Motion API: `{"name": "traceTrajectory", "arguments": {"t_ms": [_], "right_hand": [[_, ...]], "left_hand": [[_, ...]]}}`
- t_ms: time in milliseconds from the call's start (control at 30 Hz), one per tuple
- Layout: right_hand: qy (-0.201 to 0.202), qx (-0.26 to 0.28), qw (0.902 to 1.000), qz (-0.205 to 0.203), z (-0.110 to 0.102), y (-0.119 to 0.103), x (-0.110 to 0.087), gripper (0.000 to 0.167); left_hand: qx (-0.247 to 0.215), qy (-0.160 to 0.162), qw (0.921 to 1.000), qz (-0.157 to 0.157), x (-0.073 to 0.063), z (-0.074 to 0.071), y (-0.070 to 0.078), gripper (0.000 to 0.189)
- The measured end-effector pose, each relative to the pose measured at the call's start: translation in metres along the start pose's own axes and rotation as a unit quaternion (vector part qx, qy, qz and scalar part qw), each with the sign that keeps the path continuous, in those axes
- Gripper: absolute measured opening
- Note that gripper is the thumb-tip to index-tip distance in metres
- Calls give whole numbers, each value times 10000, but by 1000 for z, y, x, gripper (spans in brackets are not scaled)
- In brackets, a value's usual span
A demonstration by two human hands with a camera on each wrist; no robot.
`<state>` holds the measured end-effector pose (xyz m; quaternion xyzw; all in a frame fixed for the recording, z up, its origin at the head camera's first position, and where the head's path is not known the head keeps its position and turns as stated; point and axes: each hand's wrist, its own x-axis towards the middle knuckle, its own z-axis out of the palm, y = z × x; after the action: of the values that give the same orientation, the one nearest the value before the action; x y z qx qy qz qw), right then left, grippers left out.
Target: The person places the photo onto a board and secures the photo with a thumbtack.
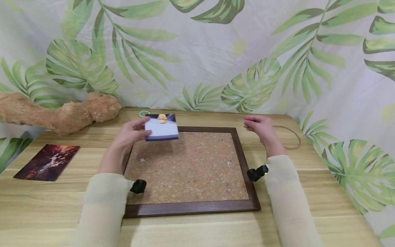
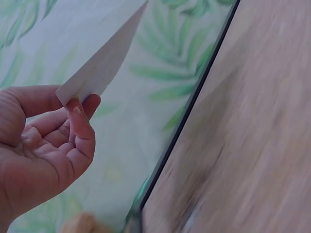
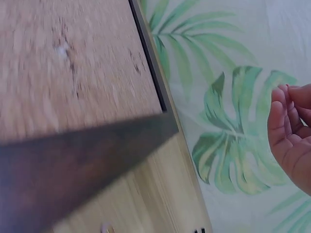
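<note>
Card [image 1: 162,131], pinched at 1 edge by the left hand [image 1: 131,134] over the corkboard [image 1: 191,168], could tilt unsupported; the right hand [image 1: 260,127] pinches a pink bit [image 1: 246,119] small enough to slip free.

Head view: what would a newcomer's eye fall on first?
Probably the corkboard, dark-framed, near the middle of the table. Next, the card in the left grip, hiding the corkboard's far left corner in that view. Then the shaggy brown thing at the rear left.
</note>
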<state>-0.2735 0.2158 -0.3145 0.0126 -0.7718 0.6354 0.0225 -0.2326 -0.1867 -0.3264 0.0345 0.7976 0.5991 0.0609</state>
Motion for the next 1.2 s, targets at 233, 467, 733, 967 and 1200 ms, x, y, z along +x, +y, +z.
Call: {"name": "traceTrajectory", "arguments": {"t_ms": [233,467,733,967,1200], "right_hand": [[189,166,9993,-277,22,5,6,25],[136,238,9993,-235,34,12,8,24],[-238,568,9965,-559,32,77,50,26],[-251,-58,9996,-91,57,23,9,27],[-401,-199,9989,138,73,24,14,25]], "left_hand": [[-72,-223,9997,-14,23,50,2,55],[-115,-104,9998,-105,36,89,-4,55],[247,-176,9990,-328,43,121,-22,53],[1196,-34,9928,95,47,131,-26,49],[1987,-26,9798,203,46,138,-19,47]]}}
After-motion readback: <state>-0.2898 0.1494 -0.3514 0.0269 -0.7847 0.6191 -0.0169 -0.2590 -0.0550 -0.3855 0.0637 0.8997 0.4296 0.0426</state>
